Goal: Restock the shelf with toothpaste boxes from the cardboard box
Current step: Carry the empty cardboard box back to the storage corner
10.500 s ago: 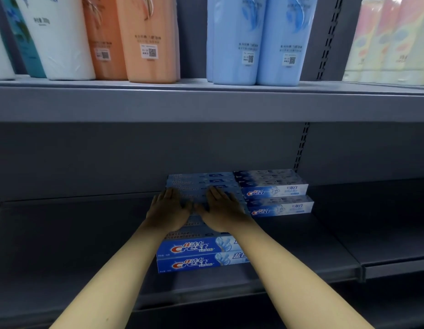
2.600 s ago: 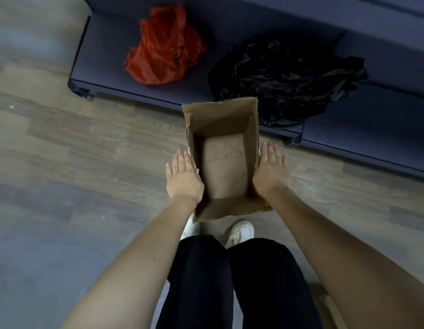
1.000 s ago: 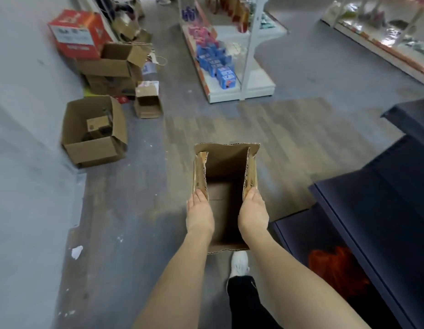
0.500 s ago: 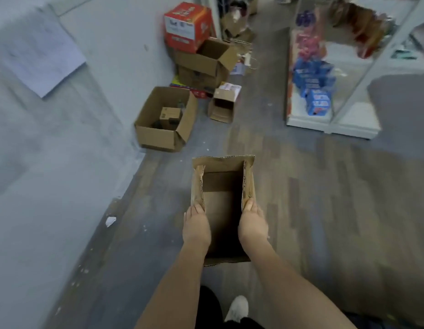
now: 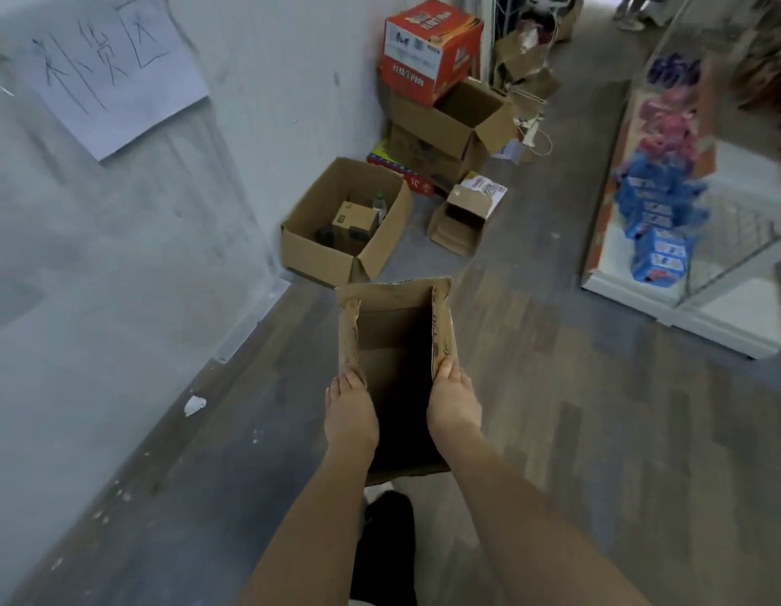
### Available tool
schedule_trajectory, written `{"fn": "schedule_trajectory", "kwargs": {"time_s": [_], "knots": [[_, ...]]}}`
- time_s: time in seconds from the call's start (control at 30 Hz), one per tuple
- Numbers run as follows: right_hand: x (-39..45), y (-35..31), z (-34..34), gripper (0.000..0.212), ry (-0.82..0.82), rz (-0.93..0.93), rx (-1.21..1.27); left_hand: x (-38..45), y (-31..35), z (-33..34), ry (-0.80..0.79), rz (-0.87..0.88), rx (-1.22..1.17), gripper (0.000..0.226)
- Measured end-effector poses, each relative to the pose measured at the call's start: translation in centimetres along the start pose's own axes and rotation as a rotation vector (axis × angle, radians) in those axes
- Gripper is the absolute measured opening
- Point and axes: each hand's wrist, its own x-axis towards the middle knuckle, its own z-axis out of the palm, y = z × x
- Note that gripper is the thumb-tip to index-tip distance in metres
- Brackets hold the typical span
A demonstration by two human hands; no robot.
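Both hands grasp the open cardboard box above the floor, the left hand on its left wall and the right hand on its right wall, with other open cartons farther off by the wall.
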Motion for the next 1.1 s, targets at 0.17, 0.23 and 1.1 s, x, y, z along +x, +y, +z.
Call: {"fn": "schedule_trajectory", "kwargs": {"time_s": [0.17, 0.23, 1.1], "knots": [[7.8, -4.2, -4.6, 0.07, -0.024, -0.056, -0.109, 8.3, 1.3, -4.7, 0.017, 0.009, 0.014, 0.069], [10.7, -6.7, -6.2, 0.069, -0.019, -0.101, -0.137, 11.3, 1.2, -7.0, 0.061, 0.003, 0.004, 0.065], [39.6, -34.2, -8.8, 0.069, -0.166, -0.831, -0.507, 37.3, -6.3, -17.0, 0.221, -0.764, -0.349, 0.058]]}}
